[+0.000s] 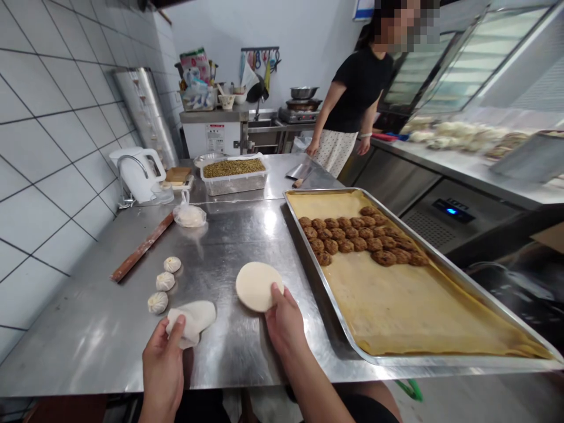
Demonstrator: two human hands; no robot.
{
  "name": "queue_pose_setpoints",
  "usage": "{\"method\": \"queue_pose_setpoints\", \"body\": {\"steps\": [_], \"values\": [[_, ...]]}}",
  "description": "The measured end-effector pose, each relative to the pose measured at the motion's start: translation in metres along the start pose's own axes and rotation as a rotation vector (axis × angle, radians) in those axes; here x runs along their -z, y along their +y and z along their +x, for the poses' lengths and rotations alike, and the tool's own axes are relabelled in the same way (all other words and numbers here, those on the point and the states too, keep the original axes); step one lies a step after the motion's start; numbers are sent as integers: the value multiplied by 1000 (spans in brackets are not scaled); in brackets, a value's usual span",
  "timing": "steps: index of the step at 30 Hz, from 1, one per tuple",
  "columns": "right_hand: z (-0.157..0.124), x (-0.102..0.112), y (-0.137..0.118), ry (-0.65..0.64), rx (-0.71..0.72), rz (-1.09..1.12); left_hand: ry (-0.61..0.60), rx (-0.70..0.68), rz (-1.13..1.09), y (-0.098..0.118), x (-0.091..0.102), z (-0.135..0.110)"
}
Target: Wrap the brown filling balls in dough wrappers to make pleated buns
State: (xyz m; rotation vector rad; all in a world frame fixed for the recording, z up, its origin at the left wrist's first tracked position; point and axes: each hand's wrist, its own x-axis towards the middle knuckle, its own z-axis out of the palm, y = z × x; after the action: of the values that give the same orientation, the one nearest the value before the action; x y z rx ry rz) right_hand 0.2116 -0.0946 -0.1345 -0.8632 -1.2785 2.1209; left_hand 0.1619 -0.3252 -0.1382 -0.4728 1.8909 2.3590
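Note:
My left hand pinches a limp, folded white sheet between thumb and fingers; whether it is cloth or thin dough I cannot tell. In my right hand is a round, flat dough wrapper, gripped at its right edge with the thumb on top. Both are at the near part of the steel table. Just beyond my left hand, three pleated dough balls lie in a row. A wooden rolling pin rests to their left, its surface dusted with flour.
On the right is a large tray of browned patties on yellowish lining. Farther back stand a tub of greenish-brown filling, a bagged dough lump, a white kettle and a cleaver. Another person stands beyond the table.

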Motion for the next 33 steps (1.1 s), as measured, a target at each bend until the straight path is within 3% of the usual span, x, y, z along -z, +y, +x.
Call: {"method": "queue_pose_setpoints", "body": {"steps": [3,7,9,11,12,14,18,21,23,26,28,30,33], "values": [[17,2,-7,52,103,-67,-83,-55,201,16,-2,-1],[-13,10,-14,88,288,-233,-458,-64,433,45,-5,-20],[-38,13,-11,-179,248,-348,-655,-3,426,54,-8,-33],[-60,14,-6,-530,12,-354,-775,53,426,54,-12,-42],[-68,15,-3,-633,-113,-336,-794,65,447,52,-13,-45],[-82,18,2,-646,-229,-360,-788,73,506,41,-13,-48],[-90,25,1,-501,-110,-563,-783,141,519,16,-7,-46],[-77,23,-1,-452,56,-702,-740,155,515,4,-6,-38],[-63,20,4,-409,181,-759,-645,-14,593,-1,-7,-30],[-45,17,16,-379,293,-765,-485,-542,826,-7,-1,-21],[-40,20,23,-371,339,-756,-448,-895,947,-13,8,-21],[-40,24,27,-353,381,-757,-504,-1204,1010,-21,18,-26],[-39,26,29,-332,404,-763,-708,-1594,1118,-33,26,-32]]}}
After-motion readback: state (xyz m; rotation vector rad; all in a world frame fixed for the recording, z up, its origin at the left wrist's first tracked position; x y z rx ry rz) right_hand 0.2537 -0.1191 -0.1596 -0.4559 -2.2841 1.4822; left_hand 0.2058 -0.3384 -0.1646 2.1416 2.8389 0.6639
